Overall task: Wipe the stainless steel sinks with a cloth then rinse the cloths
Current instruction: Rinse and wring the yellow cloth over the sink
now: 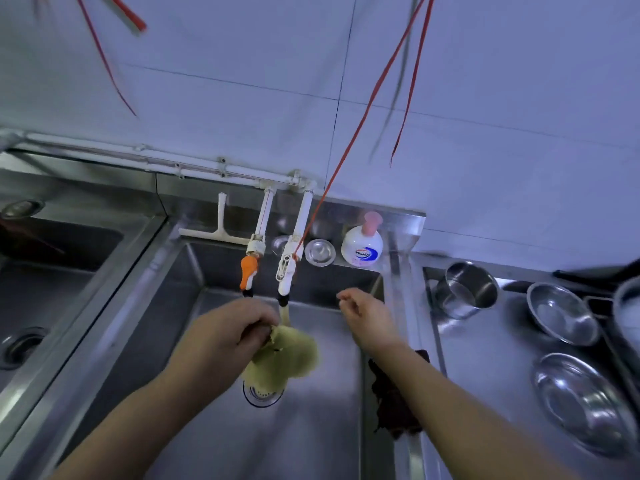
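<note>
Cloth (pixel 287 351) in left hand (pixel 235 327), mid-sink (pixel 311 438).

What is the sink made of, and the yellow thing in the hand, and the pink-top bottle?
The sink looks like brushed stainless steel: grey, shiny, with reflections. The yellow cloth, gripped by the left hand, seems a soft, wet fabric, as it hangs bunched and limp. The soap bottle appears to be glossy white plastic with a pink plastic pump.

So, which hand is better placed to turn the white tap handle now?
The right hand. It is empty, loosely open, raised near the white tap handle. The left hand is busy, with its grip closed on the yellow cloth under the spout.
</note>
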Demonstrator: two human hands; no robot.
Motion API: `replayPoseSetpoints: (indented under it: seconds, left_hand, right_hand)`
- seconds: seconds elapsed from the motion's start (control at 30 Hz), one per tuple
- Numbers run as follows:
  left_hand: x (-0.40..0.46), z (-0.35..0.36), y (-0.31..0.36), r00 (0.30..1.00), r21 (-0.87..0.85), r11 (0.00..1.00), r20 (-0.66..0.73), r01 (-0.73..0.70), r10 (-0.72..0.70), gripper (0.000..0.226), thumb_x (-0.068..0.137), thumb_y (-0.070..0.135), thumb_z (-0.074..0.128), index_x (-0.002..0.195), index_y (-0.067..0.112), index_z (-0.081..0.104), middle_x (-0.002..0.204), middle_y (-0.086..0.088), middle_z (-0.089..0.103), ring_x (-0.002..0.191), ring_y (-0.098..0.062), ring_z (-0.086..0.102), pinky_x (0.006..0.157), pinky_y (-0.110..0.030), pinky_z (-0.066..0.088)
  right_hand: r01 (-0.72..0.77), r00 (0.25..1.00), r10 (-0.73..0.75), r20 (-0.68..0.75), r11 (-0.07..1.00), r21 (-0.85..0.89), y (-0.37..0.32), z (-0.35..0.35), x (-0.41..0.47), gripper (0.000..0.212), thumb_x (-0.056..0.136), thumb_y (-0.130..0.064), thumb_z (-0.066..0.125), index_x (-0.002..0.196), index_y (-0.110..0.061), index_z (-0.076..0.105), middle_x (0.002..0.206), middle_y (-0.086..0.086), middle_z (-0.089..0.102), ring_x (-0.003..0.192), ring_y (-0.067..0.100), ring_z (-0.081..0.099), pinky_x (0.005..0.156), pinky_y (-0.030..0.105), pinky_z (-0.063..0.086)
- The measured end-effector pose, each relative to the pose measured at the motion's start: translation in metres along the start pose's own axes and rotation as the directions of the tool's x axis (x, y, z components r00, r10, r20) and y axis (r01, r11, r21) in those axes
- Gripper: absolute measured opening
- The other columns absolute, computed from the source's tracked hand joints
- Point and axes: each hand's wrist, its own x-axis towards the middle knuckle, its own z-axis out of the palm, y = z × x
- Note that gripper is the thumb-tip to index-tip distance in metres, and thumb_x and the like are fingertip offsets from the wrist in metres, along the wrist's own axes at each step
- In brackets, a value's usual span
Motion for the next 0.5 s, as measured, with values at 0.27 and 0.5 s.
replayPoseSetpoints:
  seconds: [0.27,0.5]
  left_hand:
    - [-0.071,-0.065,-0.012,0.992,-0.276,0.961,-0.125,-0.018,-0.017,0.035,0.085,0.0,0.057,0.082,0.034,0.065,0.086,0.02,0.066,0.079,-0.001,0.061,0.059,-0.017,0.049]
    - [-0.15,-0.108,-0.073,0.925,-0.274,0.948,-0.292,0.162,-0.243,0.022,0.084,0.012,0.06,0.079,0.032,0.066,0.083,0.017,0.065,0.08,0.001,0.06,0.066,-0.016,0.041]
  right_hand:
    - [-0.635,0.761,0.475,0.441,0.684,0.36,-0.056,0.067,-0.111,0.045,0.097,-0.053,0.031,0.101,-0.016,0.058,0.107,0.007,0.065,0.091,0.018,0.061,0.072,0.029,0.049]
    - [-0.496,0.851,0.432,0.297,0.479,0.724,-0.127,0.105,-0.172,0.008,0.091,-0.013,0.058,0.092,-0.005,0.057,0.088,0.009,0.056,0.079,0.022,0.054,0.074,0.037,0.051]
